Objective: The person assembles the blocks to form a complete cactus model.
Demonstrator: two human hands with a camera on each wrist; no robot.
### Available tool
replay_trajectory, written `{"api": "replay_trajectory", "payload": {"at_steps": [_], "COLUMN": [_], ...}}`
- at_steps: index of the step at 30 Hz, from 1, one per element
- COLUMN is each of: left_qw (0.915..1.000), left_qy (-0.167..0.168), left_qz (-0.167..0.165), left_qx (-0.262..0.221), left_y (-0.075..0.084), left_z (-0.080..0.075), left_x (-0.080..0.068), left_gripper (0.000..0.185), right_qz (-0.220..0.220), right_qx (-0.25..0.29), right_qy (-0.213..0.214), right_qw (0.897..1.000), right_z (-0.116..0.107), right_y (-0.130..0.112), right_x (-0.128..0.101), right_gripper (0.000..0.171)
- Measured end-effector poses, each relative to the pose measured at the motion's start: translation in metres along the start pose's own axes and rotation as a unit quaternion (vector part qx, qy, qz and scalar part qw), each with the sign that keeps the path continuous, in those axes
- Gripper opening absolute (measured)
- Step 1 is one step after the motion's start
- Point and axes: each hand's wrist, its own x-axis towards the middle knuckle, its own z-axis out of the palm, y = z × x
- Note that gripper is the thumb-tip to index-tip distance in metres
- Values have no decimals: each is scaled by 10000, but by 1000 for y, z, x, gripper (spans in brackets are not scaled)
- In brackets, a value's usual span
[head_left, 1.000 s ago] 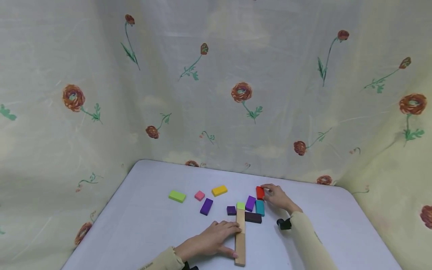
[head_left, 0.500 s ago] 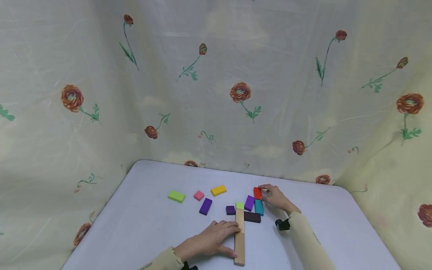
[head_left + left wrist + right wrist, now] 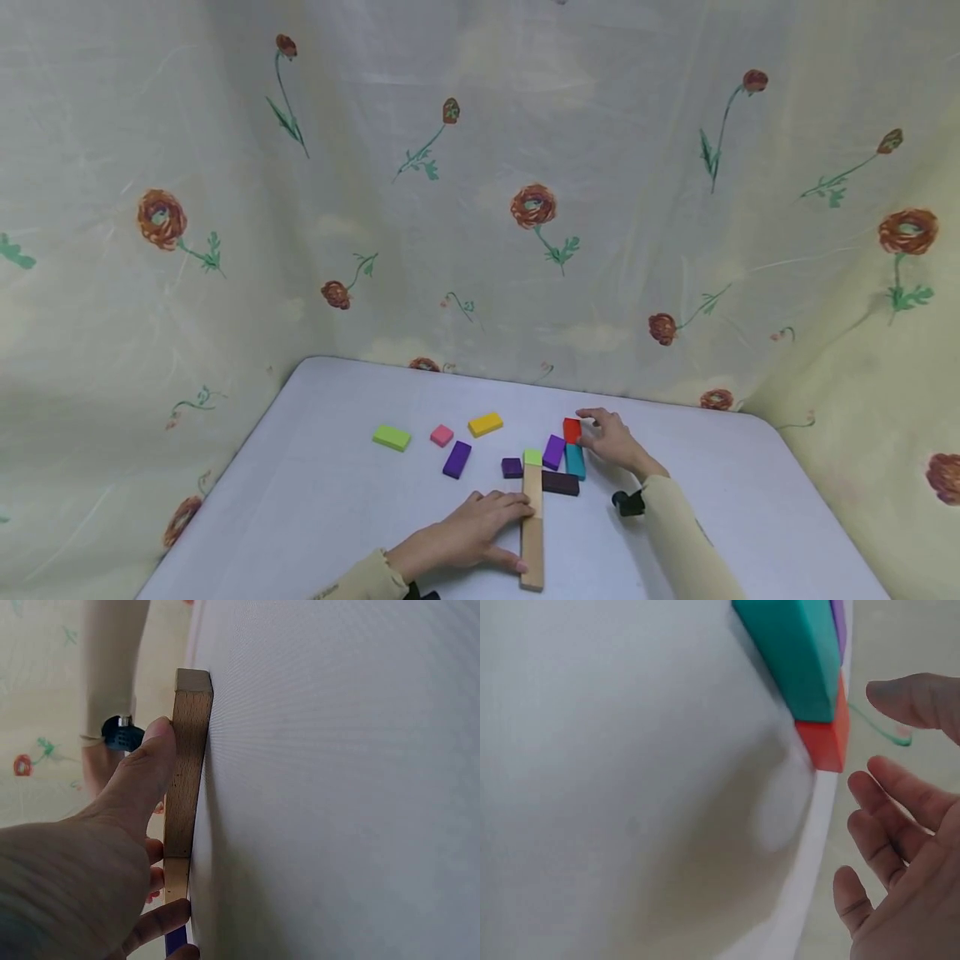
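Observation:
My left hand (image 3: 480, 527) lies along the left side of two plain wooden blocks (image 3: 532, 550) set end to end; its thumb and fingers touch them without wrapping round. In the left wrist view the thumb (image 3: 157, 742) lies against the nearer block. A red block (image 3: 572, 430) sits at the far end of a teal block (image 3: 575, 462), meeting it end to end. My right hand (image 3: 615, 437) hovers just right of the red block. The right wrist view shows its thumb (image 3: 911, 697) and fingers spread apart, holding nothing.
Beside the wooden blocks lie a light green cube (image 3: 533, 457), a dark brown block (image 3: 560, 483), a purple block (image 3: 554, 452) and a dark purple cube (image 3: 512, 467). Farther left are yellow (image 3: 486, 424), pink (image 3: 442, 435), purple (image 3: 457, 459) and green (image 3: 392, 437) blocks. Flowered cloth surrounds the table.
The red block has shifted slightly left, in line with the teal block, and my right fingers have come away from it. My left hand stays in place.

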Motion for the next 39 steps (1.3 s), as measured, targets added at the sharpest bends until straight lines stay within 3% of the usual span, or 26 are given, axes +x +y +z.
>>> {"api": "replay_trajectory", "payload": {"at_steps": [10,15,24,39], "left_qw": [9998,9995,9996,9992], "left_qy": [125,189,189,249], "left_qz": [129,194,204,264], "left_qx": [71,143,89,165], "left_y": [-4,-2,1,0], "left_z": [3,2,-1,0], "left_x": [1,-1,-3,-3], "left_gripper": [77,76,75,75], "right_qz": [20,-269,-899,-771], "right_qx": [-322,-718,-1547,-1756], "right_qy": [192,67,-88,-242], "right_qw": [9993,9970,9838,9811], "right_z": [-5,4,19,17], "right_y": [-33,-42,-40,-51], "right_x": [-9,-13,-13,-15], "right_gripper": [45,49,48,53]}}
